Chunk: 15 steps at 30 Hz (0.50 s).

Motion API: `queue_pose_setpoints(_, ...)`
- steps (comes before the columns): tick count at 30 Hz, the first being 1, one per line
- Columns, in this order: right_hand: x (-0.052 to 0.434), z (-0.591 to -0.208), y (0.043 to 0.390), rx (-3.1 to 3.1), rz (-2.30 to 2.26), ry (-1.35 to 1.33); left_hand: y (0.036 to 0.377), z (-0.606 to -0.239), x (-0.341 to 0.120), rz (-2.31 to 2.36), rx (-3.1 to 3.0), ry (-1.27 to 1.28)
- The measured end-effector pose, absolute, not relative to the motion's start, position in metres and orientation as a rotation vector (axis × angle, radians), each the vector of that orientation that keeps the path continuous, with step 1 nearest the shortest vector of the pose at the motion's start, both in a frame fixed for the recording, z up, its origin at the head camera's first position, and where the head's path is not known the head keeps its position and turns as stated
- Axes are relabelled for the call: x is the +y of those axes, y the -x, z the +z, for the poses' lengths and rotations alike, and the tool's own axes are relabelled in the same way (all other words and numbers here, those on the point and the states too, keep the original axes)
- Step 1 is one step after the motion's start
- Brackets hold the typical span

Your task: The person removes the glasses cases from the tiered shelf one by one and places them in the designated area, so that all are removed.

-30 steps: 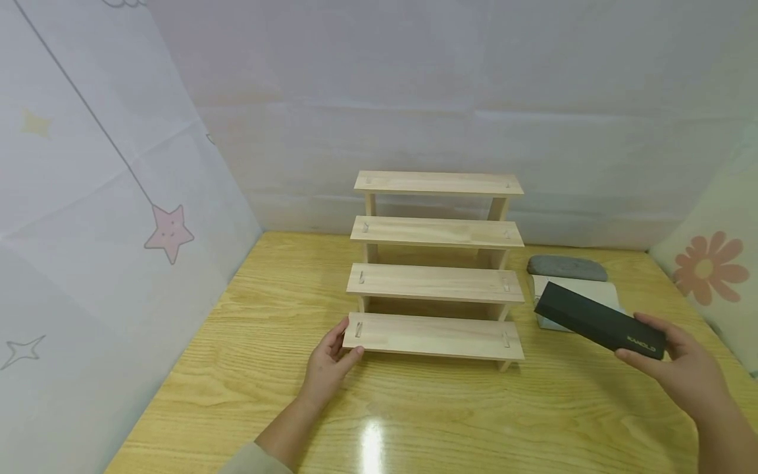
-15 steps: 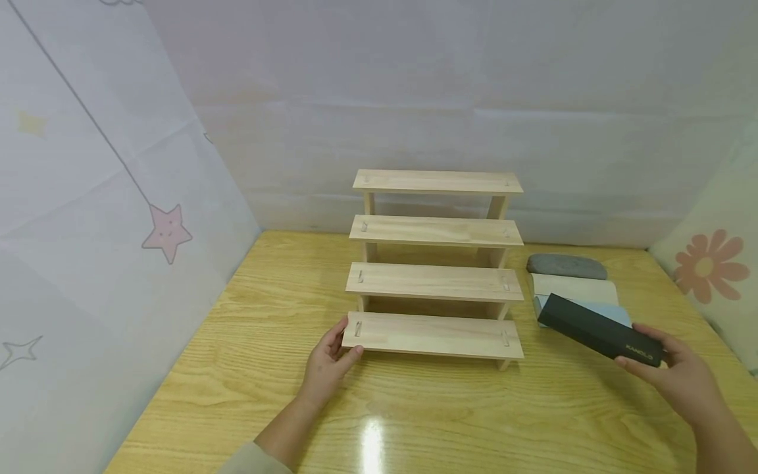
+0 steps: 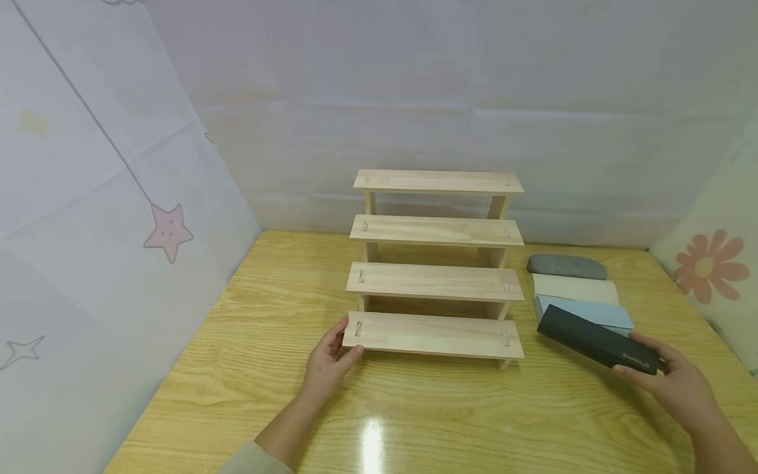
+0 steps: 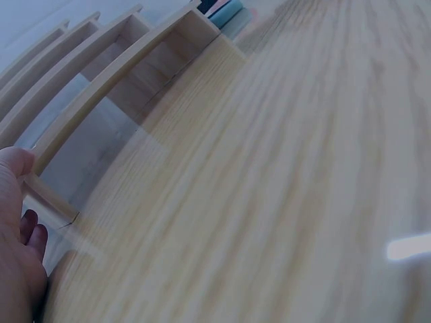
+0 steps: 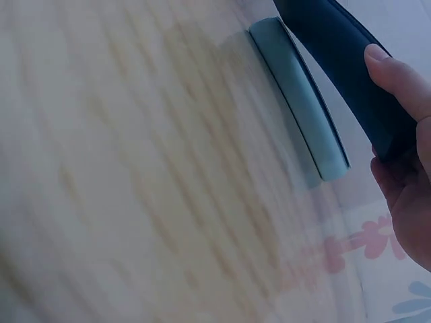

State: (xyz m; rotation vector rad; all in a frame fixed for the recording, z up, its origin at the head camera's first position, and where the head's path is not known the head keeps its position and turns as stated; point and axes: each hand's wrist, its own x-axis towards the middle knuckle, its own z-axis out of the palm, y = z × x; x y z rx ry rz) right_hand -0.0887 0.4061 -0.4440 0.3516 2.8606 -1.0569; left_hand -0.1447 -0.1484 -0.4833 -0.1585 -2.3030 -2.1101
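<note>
My right hand [image 3: 681,385] holds a long black glasses case [image 3: 595,339] by its right end, thumb on the near side. Pale lettering marks that end, and the case slants above the table. In the right wrist view, the black case [image 5: 340,64] is apart from a light blue case [image 5: 300,97] lying on the table. My left hand [image 3: 326,365] grips the left end of the lowest board on a stepped wooden shelf [image 3: 432,334], thumb at its front edge. The left wrist view shows the left hand [image 4: 17,249] only partly, at the board's corner.
Right of the shelf, a grey case [image 3: 566,266], a cream case [image 3: 574,288] and the light blue case [image 3: 586,311] lie in a row on the wooden table [image 3: 474,415]. Printed cloth [image 3: 414,85] hangs behind and along both sides.
My right hand has lowered the black case toward the table and slightly nearer to me, uncovering more of the light blue case. The left hand and the shelf have stayed put.
</note>
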Motion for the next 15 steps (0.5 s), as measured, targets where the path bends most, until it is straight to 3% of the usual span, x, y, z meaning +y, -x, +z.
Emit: queue_pose_setpoints(15, 0.4058, -0.4526, 0.081, 2.832, -1.235, -0.306, 0.1431, -0.4809, -0.1499, -2.091, -2.339, 0.183)
